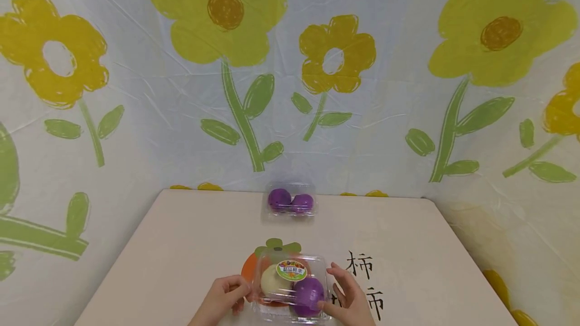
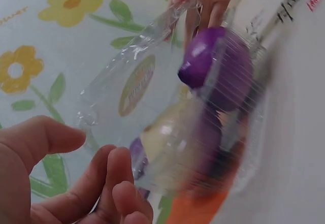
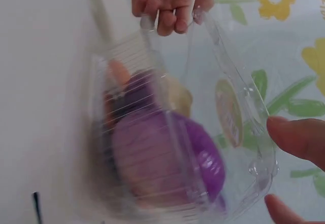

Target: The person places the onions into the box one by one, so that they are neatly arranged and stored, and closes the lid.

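A clear plastic clamshell box (image 1: 267,260) sits at the table's near middle, an oval label (image 1: 292,270) on its lid. Inside are a pale round item (image 1: 273,281) and a purple round item (image 1: 309,296), fruit-like. In both wrist views the lid (image 2: 109,89) stands ajar from the ribbed base (image 3: 147,168). My left hand (image 1: 225,293) is at the box's left side, fingers loosely bent, thumb near a lid corner. My right hand (image 1: 346,296) is spread at the right side, its thumb (image 3: 297,137) at the lid's edge.
A second clear box (image 1: 290,210) with two purple round items stands at the table's far edge. A printed persimmon (image 1: 248,267) and black characters (image 1: 360,264) mark the tabletop. Flower-printed cloth (image 1: 385,130) encloses the back and sides.
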{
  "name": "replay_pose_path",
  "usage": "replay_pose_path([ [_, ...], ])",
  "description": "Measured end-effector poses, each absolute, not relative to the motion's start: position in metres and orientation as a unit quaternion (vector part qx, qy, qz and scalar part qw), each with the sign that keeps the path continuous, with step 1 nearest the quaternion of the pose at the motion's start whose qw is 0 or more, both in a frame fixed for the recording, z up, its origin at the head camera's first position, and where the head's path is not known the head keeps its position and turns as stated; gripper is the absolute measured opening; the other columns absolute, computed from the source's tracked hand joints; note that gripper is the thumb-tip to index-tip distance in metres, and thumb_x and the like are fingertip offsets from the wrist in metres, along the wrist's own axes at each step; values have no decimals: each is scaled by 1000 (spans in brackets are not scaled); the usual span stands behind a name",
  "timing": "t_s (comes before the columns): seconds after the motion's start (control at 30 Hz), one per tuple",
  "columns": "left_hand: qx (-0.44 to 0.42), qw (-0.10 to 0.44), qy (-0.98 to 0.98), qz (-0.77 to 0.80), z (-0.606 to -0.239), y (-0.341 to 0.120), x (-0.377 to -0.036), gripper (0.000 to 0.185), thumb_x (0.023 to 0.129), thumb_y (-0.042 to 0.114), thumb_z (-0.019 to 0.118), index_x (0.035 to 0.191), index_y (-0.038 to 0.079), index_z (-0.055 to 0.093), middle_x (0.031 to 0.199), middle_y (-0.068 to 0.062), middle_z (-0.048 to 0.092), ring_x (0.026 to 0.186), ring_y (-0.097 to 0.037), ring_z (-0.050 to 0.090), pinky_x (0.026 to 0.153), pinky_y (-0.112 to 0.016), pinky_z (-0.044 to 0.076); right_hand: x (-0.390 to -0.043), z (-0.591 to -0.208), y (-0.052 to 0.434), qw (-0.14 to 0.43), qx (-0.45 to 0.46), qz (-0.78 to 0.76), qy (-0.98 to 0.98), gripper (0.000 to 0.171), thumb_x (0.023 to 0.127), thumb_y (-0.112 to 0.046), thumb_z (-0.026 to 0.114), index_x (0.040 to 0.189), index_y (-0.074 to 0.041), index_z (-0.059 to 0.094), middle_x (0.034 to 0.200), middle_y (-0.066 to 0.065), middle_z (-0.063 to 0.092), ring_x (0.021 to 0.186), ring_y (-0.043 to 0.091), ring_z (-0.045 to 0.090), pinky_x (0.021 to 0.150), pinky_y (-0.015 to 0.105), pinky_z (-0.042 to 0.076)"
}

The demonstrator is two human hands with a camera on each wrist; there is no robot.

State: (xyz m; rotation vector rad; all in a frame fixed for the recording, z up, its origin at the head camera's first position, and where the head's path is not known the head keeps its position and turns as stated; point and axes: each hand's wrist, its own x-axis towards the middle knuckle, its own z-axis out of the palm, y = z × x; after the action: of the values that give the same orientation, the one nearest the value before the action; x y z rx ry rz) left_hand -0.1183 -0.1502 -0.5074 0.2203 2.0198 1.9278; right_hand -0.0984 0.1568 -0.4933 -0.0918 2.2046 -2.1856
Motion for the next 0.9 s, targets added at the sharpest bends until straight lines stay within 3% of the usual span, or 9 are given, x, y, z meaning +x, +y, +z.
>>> replay_pose_path([
  [0.1,96,179,707,677,-516,-152,-115,26,92,13,58,90,-13,57,67,1,60,50,-4,45,46,-14,40,-97,-501,159,60,2,-690,721,81,66,-7,82,134,0,39,145,23,34,135,39,29,107,38,34],
  [0.2,95,196,693,687,-523,-153,-113,29,90,12,60,89,-16,52,65,2,57,48,-4,44,45,-14,39,-98,-508,163,99,20,-678,728,84,69,-12,81,137,1,34,143,25,36,133,43,31,106,44,35],
  [0.43,97,208,686,690,-533,-155,-110,32,88,11,62,89,-15,44,64,2,56,48,-4,45,45,-14,39,-98,-521,173,152,25,-675,721,83,72,-14,79,136,5,29,124,21,53,111,31,56,92,41,50],
  [0.67,87,246,677,688,-538,-152,-109,20,89,14,59,89,-6,54,66,0,59,51,-5,47,47,-15,41,-103,-530,186,229,-20,-704,672,45,80,-9,67,117,5,44,96,8,62,85,19,60,74,30,55],
  [0.9,89,280,672,680,-548,-146,-110,36,91,18,54,83,-17,59,66,3,62,55,-3,50,52,-14,44,-106,-529,195,293,-46,-722,625,16,86,-12,59,99,-2,54,81,0,61,65,8,56,60,19,51],
])
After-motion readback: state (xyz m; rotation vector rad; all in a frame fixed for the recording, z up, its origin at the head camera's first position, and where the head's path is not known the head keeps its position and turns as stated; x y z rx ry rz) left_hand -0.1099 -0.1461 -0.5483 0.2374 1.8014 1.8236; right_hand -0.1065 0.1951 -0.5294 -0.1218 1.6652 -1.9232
